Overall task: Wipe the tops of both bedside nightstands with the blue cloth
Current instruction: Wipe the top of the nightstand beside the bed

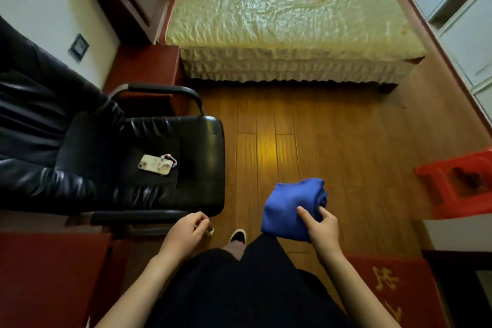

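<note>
Blue cloth, soft, plain and bunched into a thick fold, is held above the wooden plank floor. The right hand grips its near edge, thumb on top, fingers underneath. The left hand is loosely curled, empty. Yellow characters on the red mat, below the right wrist, are unreadable.

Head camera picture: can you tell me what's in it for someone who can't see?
A person's right hand holds a blue cloth over a wooden floor. A black chair with a phone stands left, a bed ahead.
</note>
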{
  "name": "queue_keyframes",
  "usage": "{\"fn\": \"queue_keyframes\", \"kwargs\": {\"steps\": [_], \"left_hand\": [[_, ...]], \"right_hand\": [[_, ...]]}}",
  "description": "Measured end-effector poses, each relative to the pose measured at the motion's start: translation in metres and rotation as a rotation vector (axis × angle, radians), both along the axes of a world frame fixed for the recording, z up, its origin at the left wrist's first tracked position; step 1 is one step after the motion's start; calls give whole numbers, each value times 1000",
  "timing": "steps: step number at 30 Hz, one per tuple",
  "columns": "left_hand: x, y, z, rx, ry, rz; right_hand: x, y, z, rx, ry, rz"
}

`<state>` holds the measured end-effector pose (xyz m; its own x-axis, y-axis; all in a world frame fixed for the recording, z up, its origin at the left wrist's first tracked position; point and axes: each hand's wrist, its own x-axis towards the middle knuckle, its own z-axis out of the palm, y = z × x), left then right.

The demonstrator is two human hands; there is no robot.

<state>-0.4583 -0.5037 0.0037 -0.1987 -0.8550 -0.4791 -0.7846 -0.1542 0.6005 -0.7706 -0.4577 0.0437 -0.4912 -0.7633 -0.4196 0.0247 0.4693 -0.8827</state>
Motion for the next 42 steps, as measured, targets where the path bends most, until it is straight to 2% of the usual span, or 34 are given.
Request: {"fn": "queue_keyframes", "kwargs": {"steps": [6,11,16,20,24,31,36,42], "left_hand": [[-86,-135,28,-88,56,-71],[-157,-229,17,-103,91,-73],[-218,-303,5,-79,96,33],[-242,-344,12,-73,75,178],[-237,-367,16,-61,41,384],[-217,-394,0,-28,40,722],[-201,-458,-16,-17,81,873],[-161,-561,7,-109,111,918]], "right_hand": [[-85,-76,7,36,84,-141],[-165,-153,-7,62,94,-173],[-239,-270,-12,60,89,-49],[-267,-371,-1,44,86,161],[-260,-466,7,27,85,391],[-187,-603,0,1,22,700],[-135,-696,-8,22,25,837],[-96,-808,0,32,97,904]]}}
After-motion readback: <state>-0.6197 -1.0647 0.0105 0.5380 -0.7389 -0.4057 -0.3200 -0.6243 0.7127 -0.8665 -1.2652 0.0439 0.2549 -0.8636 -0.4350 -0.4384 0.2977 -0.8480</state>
